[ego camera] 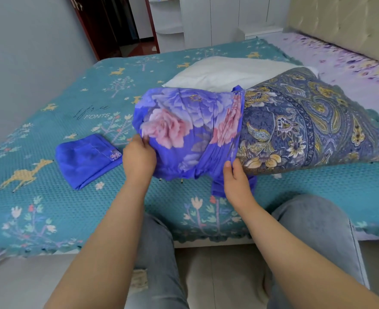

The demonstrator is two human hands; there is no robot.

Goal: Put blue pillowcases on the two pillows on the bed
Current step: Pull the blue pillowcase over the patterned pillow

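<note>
A pillow with a blue-and-yellow paisley cover (307, 126) lies across the bed. A blue pillowcase with pink flowers (188, 128) covers its near end, bunched up to about a third of its length. My left hand (139, 157) grips the closed left end of that pillowcase. My right hand (235, 181) pinches its gathered open edge at the pillow's underside. A second blue pillowcase (86, 159) lies folded on the bed to the left. A bare white pillow (224, 72) lies behind the paisley one.
The bed carries a teal bedspread (50, 208) with deer and trees; a purple floral sheet (340, 63) shows at the right by the headboard. My knees in jeans (313, 221) are against the bed's front edge. A doorway and white shelves stand beyond.
</note>
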